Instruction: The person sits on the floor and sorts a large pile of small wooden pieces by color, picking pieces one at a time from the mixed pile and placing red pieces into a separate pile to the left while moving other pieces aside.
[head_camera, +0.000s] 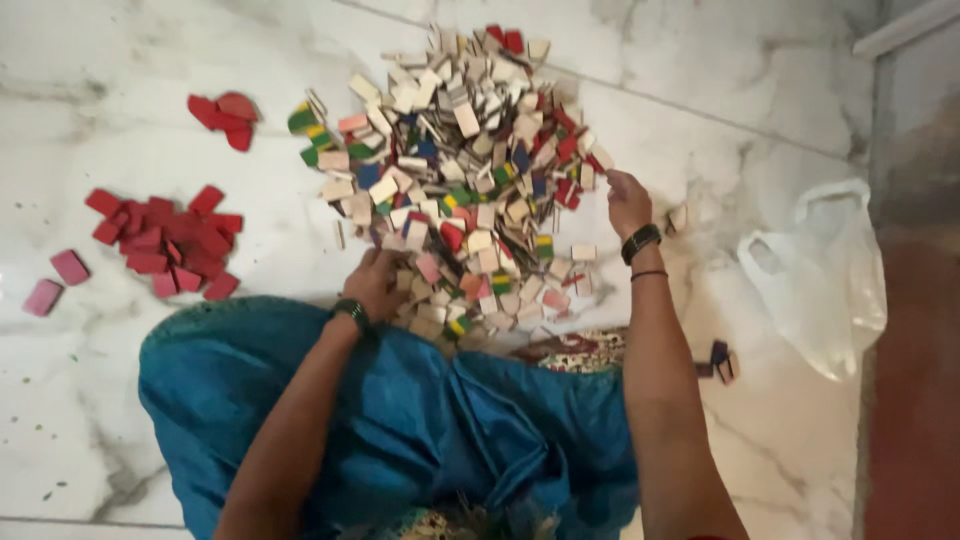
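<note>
- I sit on the marble floor (150, 90) with a big heap of small wooden tiles (470, 170) spread just ahead of my knees, close enough that both arms reach it without leaning.
- My left hand (375, 283) rests on the near edge of the heap, fingers curled down into the tiles; whether it grips 1 of them I cannot tell.
- My right hand (627, 200) sits at the heap's right rim, fingers bent together over the edge pieces; a held tile does not show.
- Red tiles (165, 245) lie grouped well to my left, apart from the mixed heap, with a smaller red cluster (225, 115) farther out and 2 pink tiles (55, 280) at the far left, so colours appear to be kept separate.
- A limp clear plastic bag (815, 275) lies to my right, mouth open, near a few dark tiles (718, 360).
- My blue skirt (400, 420) covers my lap.
</note>
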